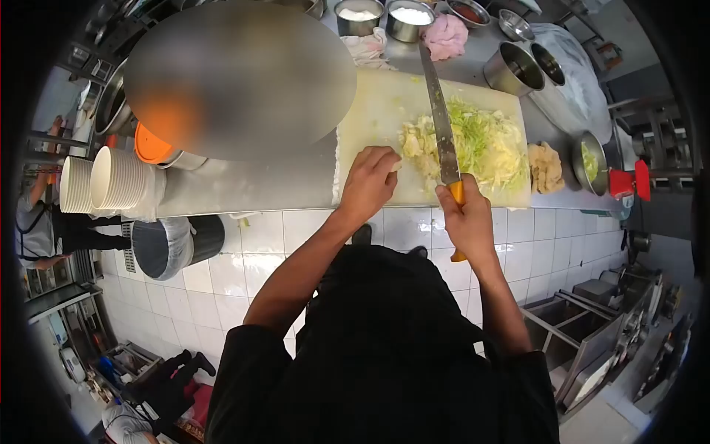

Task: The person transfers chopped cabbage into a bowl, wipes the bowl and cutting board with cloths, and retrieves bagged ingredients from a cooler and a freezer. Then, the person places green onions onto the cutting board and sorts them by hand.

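Observation:
My right hand (467, 222) is closed around the yellow handle of a long kitchen knife (441, 122). Its blade points away from me, over a heap of shredded cabbage (481, 144) on the pale cutting board (381, 96). At the board's near left part, my left hand (370, 181) has its fingers curled round a small pale piece of cabbage (397, 166), mostly hidden by the fingers. A gap separates this hand from the blade. Chopped bits lie between the hand and the knife.
Metal pots (514, 68) stand behind the board, with a pink cloth (445, 37) nearby. A tan cloth (546, 169) and a metal bowl (590, 163) sit to the right. Stacked white tubs (118, 179) are at left, above a lined bin (164, 248). Other people are at left.

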The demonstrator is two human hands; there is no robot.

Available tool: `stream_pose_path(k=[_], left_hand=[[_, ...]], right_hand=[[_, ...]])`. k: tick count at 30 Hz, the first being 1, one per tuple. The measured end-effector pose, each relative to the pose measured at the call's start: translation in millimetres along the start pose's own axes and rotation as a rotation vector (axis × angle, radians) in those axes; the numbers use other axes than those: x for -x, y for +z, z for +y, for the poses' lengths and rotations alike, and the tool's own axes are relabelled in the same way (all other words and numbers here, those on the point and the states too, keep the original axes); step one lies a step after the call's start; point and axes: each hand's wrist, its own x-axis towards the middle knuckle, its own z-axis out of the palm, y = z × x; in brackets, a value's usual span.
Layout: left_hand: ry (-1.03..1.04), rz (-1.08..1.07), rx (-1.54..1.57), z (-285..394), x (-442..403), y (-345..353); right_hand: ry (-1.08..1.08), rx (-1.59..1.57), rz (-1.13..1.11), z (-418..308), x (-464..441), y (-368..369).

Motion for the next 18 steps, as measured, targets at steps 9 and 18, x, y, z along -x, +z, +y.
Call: stream_pose_path(k=[9,18], left_hand=[[0.261,0.288,-0.156,29.3,30.8,-79.5],[-0.251,0.678,-0.581,-6.5,128.7,-206.4]], right_hand=[[-0.052,-0.103,0.051,13.9,-4.3,25.9],[-0.039,-0.315,-0.085,3.2,-2.6,59.5]])
